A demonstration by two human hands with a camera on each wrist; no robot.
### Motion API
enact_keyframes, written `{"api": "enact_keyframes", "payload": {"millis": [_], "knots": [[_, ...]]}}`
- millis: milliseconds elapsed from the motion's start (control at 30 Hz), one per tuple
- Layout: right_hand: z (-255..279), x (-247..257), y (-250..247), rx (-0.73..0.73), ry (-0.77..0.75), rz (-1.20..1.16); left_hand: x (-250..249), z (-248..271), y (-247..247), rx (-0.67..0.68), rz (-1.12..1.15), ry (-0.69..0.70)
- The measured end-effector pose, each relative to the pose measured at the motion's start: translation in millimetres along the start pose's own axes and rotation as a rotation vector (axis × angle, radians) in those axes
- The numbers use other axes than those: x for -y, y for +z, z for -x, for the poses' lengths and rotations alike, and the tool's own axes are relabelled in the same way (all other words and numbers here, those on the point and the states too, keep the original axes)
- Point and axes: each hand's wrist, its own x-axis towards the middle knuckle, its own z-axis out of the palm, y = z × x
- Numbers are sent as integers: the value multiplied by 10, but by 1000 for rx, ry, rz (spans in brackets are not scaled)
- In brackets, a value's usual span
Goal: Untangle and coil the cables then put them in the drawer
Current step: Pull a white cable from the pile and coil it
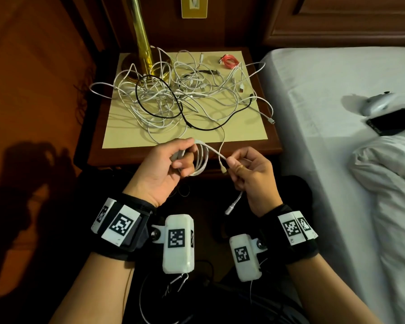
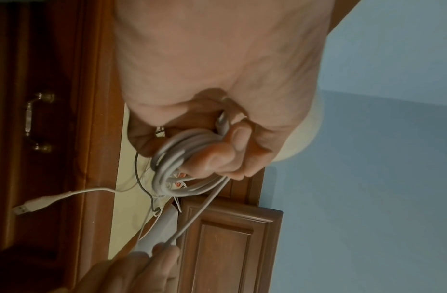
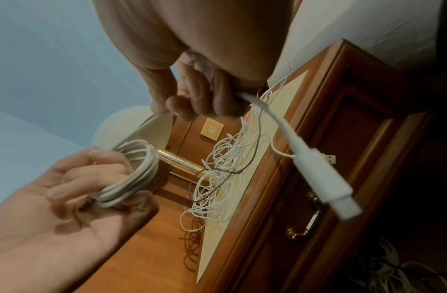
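Along the right side stands the bed [image 1: 337, 73], with the wooden nightstand [image 1: 264, 146] beside it; its drawer [image 3: 315, 210] is closed. Across the nightstand's cream top sprawls the tangle of cables [image 1: 173, 97], reaching its back edge by the brass lamp [image 1: 142, 40]. Just off the front edge, the left hand [image 1: 164, 169] grips a coiled white cable [image 1: 200, 160], while the right hand [image 1: 253, 176] pinches that cable's loose end near its plug [image 3: 325, 178].

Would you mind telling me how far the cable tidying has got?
Done: a red cable already lies coiled on the nightstand. In hand: the left hand holds a white coil; the right hand pinches its tail. Left: the tangled pile, and the drawer is closed.
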Motion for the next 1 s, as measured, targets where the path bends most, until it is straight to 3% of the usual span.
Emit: {"api": "enact_keyframes", "payload": {"millis": [167,267,533,767,900,1000], "knots": [[41,31,53,37,15,29,27,2,51,-42,179,103],[20,63,147,49,-15,101,85,12,102,-31,169,126],[-21,117,215,19,61,87,208,0,221,-51,329,36],[27,207,254,58,163,-69,239,-10,194,-86,270,43],[14,256,281,48,145,-172,224,-22,190,-187,27,116],[0,268,272,50,135,-208,222,-11,191,-166,-102,139]]}}
